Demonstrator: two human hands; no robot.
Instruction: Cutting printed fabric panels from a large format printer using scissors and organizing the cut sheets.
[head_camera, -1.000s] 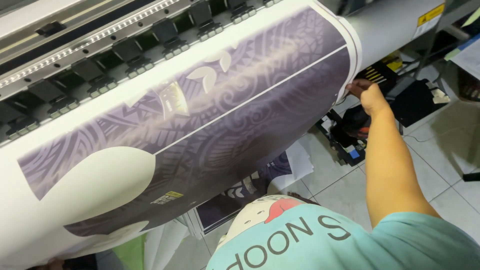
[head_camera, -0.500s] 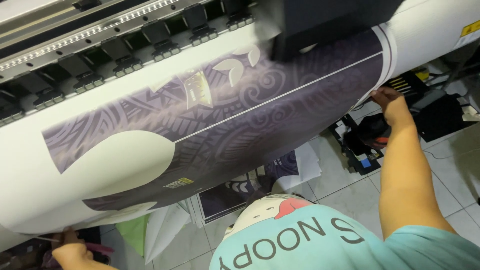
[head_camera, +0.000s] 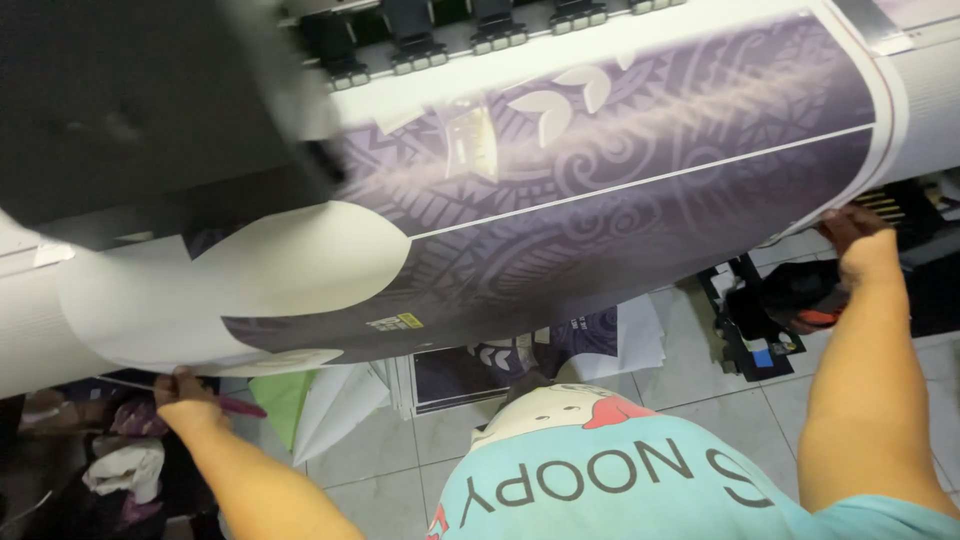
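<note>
A wide glossy printed sheet (head_camera: 600, 200), purple patterned with cream shapes, hangs curved out of a large-format printer (head_camera: 480, 30). The left hand (head_camera: 180, 392) grips its lower left edge; the right hand (head_camera: 858, 235) pinches its lower right corner. Loose prints (head_camera: 480, 365) lie on the tiled floor (head_camera: 690, 370) beneath.

Tiled floor (head_camera: 690, 365) carries printed sheets (head_camera: 520, 355) (perhaps paper).
</note>
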